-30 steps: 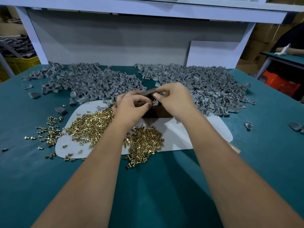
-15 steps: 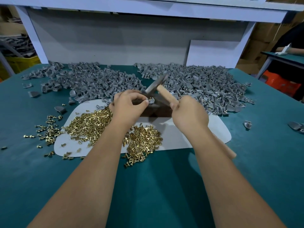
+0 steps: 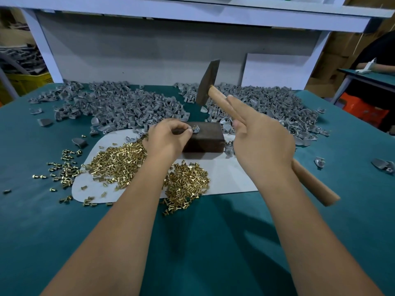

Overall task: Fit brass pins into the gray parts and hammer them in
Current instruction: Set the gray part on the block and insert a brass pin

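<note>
On the dark block [image 3: 206,136] at mid-desk [image 3: 42,221], my left hand [image 3: 166,139] pinches a gray part [image 3: 195,129]; my right hand [image 3: 264,142] grips the hammer [image 3: 210,82] raised above it, pins [image 3: 119,161] heaped left of the block, parts [image 3: 267,103] piled behind.

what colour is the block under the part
Dark brown block, seen in the head view.

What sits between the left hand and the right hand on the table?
In the head view, a dark block lies between the left hand and right hand, with a gray part on its top.
</note>
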`<control>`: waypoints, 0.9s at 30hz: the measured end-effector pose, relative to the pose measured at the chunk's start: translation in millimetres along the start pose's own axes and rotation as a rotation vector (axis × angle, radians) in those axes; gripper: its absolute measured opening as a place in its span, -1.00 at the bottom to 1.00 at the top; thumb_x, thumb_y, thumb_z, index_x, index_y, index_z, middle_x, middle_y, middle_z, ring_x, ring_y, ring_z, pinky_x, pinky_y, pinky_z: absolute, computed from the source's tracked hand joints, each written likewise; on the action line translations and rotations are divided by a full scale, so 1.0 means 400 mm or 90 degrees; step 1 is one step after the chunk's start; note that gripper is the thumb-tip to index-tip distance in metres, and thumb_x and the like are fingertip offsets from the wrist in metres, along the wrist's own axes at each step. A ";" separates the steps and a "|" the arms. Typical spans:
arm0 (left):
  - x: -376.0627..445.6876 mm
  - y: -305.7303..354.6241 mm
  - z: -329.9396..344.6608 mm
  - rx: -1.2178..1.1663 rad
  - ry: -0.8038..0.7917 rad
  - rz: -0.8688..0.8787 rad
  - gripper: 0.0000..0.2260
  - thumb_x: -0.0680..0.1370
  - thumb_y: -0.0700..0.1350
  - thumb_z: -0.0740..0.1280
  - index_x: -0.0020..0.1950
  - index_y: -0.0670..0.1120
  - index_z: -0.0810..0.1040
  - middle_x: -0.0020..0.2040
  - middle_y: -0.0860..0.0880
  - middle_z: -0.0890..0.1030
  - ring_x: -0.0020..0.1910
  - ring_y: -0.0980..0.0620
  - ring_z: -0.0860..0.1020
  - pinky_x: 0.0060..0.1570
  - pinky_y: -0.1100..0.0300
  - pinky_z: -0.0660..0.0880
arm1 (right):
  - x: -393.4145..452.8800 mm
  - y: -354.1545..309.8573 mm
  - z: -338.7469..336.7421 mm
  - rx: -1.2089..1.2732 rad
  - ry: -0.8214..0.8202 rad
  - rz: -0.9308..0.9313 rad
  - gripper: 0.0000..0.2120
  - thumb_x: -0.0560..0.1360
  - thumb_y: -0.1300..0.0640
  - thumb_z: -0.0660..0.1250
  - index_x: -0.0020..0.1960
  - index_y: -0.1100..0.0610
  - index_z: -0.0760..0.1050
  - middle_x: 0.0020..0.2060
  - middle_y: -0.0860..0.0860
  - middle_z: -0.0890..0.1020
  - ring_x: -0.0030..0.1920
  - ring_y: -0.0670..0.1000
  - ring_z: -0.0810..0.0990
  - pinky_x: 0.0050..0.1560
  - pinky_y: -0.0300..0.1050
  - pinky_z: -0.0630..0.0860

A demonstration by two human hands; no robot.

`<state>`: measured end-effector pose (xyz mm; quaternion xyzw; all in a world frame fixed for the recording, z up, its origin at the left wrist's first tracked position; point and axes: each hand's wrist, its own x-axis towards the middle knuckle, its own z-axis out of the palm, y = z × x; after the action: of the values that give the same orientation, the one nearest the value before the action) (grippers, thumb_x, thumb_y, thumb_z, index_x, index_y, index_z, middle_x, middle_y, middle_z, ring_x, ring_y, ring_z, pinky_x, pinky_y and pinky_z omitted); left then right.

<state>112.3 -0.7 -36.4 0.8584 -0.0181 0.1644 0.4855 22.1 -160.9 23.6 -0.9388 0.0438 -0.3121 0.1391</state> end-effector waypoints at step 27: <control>-0.004 0.004 0.015 0.042 0.048 -0.050 -0.81 0.47 0.09 0.48 -0.30 0.27 0.54 0.03 0.32 0.52 0.43 0.07 0.20 0.28 -0.01 0.02 | -0.036 -0.016 0.047 -0.109 -0.053 -0.004 -0.42 0.57 0.13 0.19 0.44 -0.34 0.10 -0.26 0.00 0.43 -0.43 0.04 0.30 -0.47 -0.18 0.11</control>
<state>112.1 -6.7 -38.3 0.8672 0.0396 0.1781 0.4634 21.7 -148.1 2.5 -0.9596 0.0617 -0.2681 0.0596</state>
